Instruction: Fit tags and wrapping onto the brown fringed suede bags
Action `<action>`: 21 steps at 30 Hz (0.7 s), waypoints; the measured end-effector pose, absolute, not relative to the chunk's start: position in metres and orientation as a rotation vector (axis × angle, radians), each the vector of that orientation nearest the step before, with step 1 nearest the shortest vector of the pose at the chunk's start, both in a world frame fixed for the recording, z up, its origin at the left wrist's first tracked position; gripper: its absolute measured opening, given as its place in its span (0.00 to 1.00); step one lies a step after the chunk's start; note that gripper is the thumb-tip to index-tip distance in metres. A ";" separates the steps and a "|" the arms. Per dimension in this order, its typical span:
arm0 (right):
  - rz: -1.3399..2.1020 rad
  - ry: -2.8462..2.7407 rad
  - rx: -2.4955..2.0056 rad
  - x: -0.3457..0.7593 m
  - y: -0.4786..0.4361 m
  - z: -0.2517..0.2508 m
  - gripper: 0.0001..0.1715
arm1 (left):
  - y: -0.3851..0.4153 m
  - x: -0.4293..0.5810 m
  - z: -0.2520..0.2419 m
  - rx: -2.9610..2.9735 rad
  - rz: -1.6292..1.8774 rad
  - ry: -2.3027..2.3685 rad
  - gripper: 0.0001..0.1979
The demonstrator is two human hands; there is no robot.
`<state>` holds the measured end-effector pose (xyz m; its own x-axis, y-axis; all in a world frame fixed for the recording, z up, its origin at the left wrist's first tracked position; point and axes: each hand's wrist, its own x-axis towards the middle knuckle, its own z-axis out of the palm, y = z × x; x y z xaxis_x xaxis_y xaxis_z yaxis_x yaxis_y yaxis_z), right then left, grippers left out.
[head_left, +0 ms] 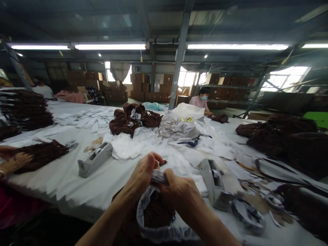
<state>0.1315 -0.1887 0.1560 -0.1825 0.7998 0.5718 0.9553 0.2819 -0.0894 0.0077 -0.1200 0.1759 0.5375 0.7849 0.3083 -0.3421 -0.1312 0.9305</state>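
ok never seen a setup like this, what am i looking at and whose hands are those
No machine here, just a person. The single picture comes from a camera worn on their head, looking forward and down. Their left hand and right hand grip some whitish material, with brown cloth below. On the white table sit a tape dispenser to the left, another to the right, and a brown heap further back. The hands at far left are a co-worker's.
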 end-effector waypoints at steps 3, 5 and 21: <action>-0.426 -2.230 -1.446 0.141 -0.191 0.178 0.09 | -0.124 0.000 0.189 1.814 0.810 0.442 0.18; -0.355 -2.181 -1.394 0.142 -0.192 0.198 0.13 | -0.127 -0.001 0.205 1.705 0.934 0.433 0.17; 0.023 -1.808 -1.407 0.177 -0.205 0.160 0.45 | -0.103 0.008 0.207 1.378 1.311 0.480 0.16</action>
